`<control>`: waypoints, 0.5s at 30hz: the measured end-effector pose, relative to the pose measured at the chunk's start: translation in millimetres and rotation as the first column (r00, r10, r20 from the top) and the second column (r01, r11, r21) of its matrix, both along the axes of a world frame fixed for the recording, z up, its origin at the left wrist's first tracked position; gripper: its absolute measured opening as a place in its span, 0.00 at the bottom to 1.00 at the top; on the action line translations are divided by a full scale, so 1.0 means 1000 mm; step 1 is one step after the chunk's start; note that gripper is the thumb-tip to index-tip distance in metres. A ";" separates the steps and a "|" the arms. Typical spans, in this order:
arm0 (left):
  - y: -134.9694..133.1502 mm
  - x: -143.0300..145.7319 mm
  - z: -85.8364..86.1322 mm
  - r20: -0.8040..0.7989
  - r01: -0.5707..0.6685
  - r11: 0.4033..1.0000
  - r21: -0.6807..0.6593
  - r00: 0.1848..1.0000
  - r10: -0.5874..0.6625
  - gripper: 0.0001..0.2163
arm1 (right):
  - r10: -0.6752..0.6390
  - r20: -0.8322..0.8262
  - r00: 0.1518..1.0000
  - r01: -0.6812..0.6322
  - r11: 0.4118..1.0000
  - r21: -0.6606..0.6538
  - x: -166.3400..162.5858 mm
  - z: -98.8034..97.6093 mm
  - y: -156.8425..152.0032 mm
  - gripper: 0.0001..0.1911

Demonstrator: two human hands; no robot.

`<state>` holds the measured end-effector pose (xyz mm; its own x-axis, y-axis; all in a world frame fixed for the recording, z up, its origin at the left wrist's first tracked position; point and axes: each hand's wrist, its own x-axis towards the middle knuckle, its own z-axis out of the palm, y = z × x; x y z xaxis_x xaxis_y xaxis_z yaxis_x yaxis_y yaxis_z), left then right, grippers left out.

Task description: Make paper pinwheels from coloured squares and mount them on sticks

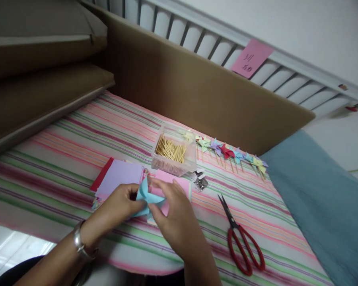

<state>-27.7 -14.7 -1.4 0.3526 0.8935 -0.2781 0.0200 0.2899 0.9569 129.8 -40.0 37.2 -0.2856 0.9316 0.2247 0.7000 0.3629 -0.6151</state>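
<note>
A light blue paper pinwheel, its corners curled in toward the middle, is held up between both hands. My left hand pinches its left side between thumb and fingers. On the other side my right hand has its thumb at the pinwheel's centre and its fingers curved around the right edge. Just behind the hands lie a stack of purple and red paper squares and some pink paper. A small clear packet of metal pins sits to the right of the pink paper.
A clear plastic box holds many thin wooden sticks. Several finished pinwheels on sticks lie in a row by the brown board. Red-handled scissors rest on the striped cloth. Brown cushions stand at left.
</note>
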 end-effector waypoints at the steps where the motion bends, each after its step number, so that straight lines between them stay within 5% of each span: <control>1: -0.001 0.002 -0.002 -0.005 0.034 0.999 0.022 0.999 -0.033 0.05 | 0.028 0.026 0.999 -0.027 0.999 -0.045 0.000 -0.001 -0.001 0.26; 5: -0.001 0.005 -0.007 -0.039 0.090 0.993 0.073 0.995 -0.087 0.04 | 0.008 0.093 0.996 0.001 0.995 -0.099 -0.002 -0.006 0.000 0.27; 10: 0.001 0.004 -0.006 -0.097 -0.002 0.993 0.121 0.995 0.014 0.04 | 0.019 0.089 0.996 -0.006 0.989 -0.147 -0.002 0.001 0.002 0.22; 15: 0.006 0.002 -0.025 -0.138 -0.066 0.993 0.094 0.987 0.079 0.10 | 0.015 0.076 0.997 -0.004 0.990 -0.139 0.003 0.005 0.000 0.22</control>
